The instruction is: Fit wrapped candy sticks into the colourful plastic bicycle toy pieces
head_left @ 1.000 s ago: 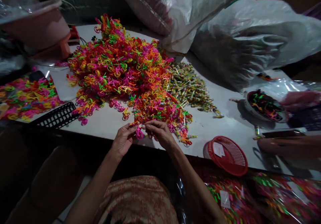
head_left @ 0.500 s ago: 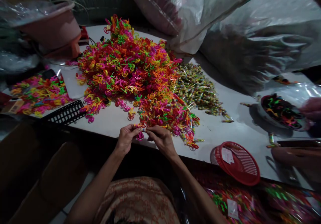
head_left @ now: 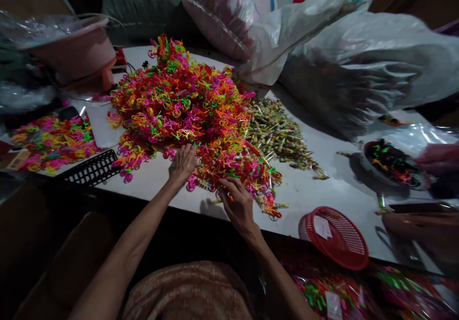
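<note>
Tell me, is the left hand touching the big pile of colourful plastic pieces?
Touching. In the head view, the left hand lies with its fingers pressed into the near edge of the colourful pile; no gap shows between them.

Left hand (head_left: 183, 163): fingertips buried in near edge of bright plastic pile (head_left: 186, 114); I cannot tell whether they grip anything. Right hand (head_left: 238, 205), just right of left hand at pile's near fringe: fingers curled, contents hidden from me. Pile pieces too small and tangled; I cannot resolve single shapes. Wrapped sticks (head_left: 278, 133), touching pile's right side: print illegible. Co-worker's hand (head_left: 439, 159), far right of pile: blurred, cut by frame edge. Pink tub (head_left: 77, 52), left of pile: contents hidden under plastic film.
</note>
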The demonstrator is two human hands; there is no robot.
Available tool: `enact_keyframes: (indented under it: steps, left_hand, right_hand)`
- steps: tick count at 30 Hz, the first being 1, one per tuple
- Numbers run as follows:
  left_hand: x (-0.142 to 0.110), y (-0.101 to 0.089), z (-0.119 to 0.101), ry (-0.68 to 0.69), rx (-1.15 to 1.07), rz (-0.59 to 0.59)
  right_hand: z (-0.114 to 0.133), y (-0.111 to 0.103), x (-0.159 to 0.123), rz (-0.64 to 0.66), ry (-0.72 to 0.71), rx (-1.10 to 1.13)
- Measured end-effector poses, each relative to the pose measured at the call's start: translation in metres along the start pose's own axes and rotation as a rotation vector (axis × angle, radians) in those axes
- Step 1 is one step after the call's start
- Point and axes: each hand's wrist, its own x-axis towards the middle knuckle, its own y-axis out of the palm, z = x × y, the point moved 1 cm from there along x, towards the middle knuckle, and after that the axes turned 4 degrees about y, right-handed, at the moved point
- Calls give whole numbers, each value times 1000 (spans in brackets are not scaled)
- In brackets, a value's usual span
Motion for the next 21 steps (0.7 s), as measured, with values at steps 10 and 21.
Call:
enact_keyframes:
  steps: [10, 21]
  left_hand:
    - [-22, -33, 15, -380, -809, -198]
    - [-67, -35, -12, -858, -1494, -10]
  right_hand:
    - [-114, -86, 25, -125, 402, -123]
    - [-177, -100, 93, 286, 682, -697]
